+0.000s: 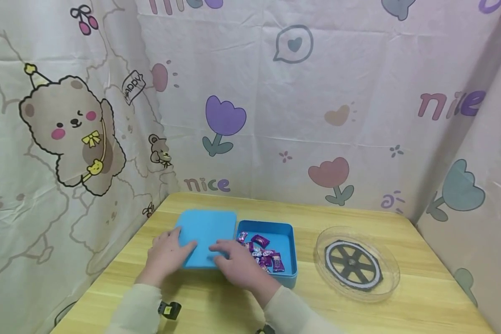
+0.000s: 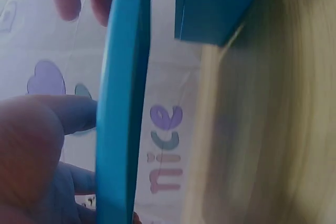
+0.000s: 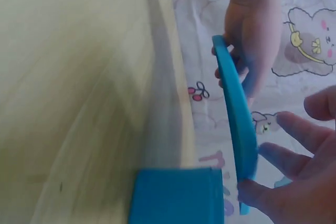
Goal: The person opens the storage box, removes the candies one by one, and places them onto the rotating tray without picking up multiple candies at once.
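A flat blue lid (image 1: pixel 208 232) is held above the table, just left of an open blue box (image 1: pixel 289 278). My left hand (image 1: pixel 167 253) grips the lid's left side, its thumb over the top and fingertips showing below the edge in the right wrist view. Over the lid's right part, my right hand (image 1: pixel 240 266) has its fingers spread and extended; in the right wrist view some fingertips (image 3: pixel 252 191) touch the lid near its edge. Inside the box lie several purple-wrapped candies (image 1: pixel 277 262). The right hand and lid hide part of the box's left side.
A clear round dish (image 1: pixel 392 283) with a dark, wheel-like divided piece (image 1: pixel 352 262) in it stands right of the box. All of this is on a light wooden table (image 1: pixel 309 306), with patterned white curtains (image 1: pixel 275 116) along its back and sides.
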Demonstrator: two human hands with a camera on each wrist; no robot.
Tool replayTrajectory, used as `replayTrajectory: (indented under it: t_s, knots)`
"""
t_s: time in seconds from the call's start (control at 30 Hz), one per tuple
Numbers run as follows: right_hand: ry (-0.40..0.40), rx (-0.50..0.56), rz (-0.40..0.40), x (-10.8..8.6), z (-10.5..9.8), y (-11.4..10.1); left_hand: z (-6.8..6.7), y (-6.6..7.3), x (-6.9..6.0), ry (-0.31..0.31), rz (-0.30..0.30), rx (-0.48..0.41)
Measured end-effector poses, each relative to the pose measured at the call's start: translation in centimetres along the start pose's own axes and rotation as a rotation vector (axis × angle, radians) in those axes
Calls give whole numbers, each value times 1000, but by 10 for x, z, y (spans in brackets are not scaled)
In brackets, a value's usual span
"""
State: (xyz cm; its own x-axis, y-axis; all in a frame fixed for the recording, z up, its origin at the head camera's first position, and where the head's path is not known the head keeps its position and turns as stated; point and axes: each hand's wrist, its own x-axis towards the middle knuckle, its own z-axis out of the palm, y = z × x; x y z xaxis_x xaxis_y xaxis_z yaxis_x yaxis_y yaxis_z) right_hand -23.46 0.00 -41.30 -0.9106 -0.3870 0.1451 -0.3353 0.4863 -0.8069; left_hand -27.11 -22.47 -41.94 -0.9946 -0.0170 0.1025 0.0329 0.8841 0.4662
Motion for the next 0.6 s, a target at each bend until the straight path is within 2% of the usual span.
replayTrajectory:
  t_s: [0.13,0.23,0.43,0.6]
  knots:
    - [-48,-4,-11,6,14,-2,-1,-10,-1,-17,-13,29]
    - [-43,12,-2,10,24,-4,0,-15,0,-29,-19,37]
    - [-40,29,83,18,46,-9,6,-22,2,-80,-48,26]
    - [-51,-1,130,24,61,-6,16,-30,5,-107,-62,48]
